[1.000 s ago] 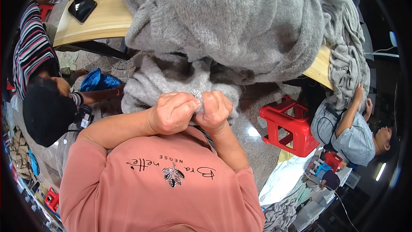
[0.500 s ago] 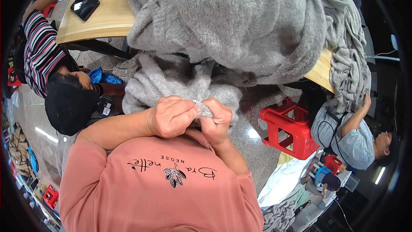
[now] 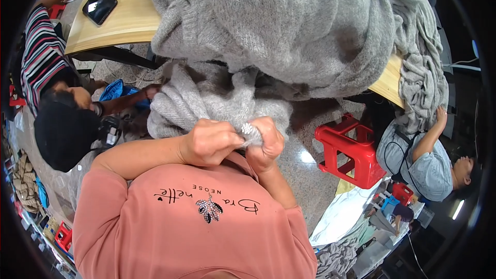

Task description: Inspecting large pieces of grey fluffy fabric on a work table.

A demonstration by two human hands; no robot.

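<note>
The left hand (image 3: 212, 142) and right hand (image 3: 265, 143), close together, pinch a bunched bit of the grey knit garment (image 3: 178, 106) before the bench (image 3: 126, 8). It looks soft, light and stretchy; thick folds should grip better than single loops.

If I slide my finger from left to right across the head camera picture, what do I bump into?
Striped top → phone → left hand → right hand → red stool → a co-worker's hand.
</note>
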